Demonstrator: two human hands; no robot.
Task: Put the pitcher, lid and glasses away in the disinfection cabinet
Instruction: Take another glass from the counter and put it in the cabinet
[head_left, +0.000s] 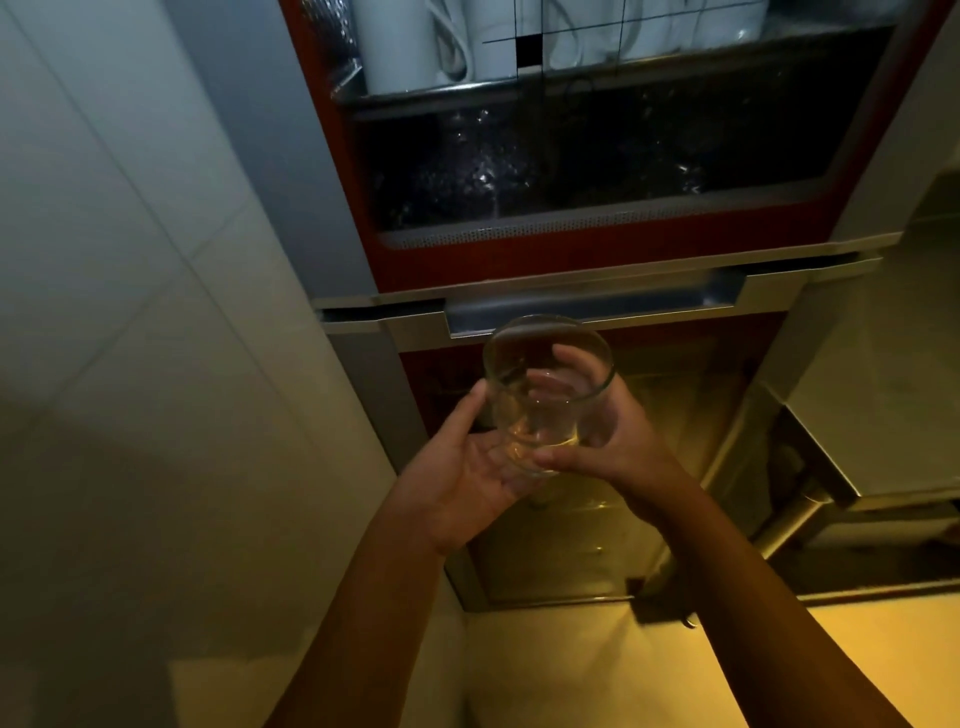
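Head view: holding a clear glass (545, 395) upright, mouth up, in both hands, raised before the cabinet (597, 270), just near of its grey handle recess (623, 304). Cupping the base from the left with the left hand (467, 467), laying the thumb up the side. Wrapping the right side with the right hand (613, 441), curling the fingers (576, 358) round the far wall and pressing the thumb near the base. Looking past the glass at white cups (410, 47) standing on the cabinet's top rack, far off, above a dark compartment. Facing a tiled wall (130, 260) at left and yellow-lit floor (597, 670) at near right.
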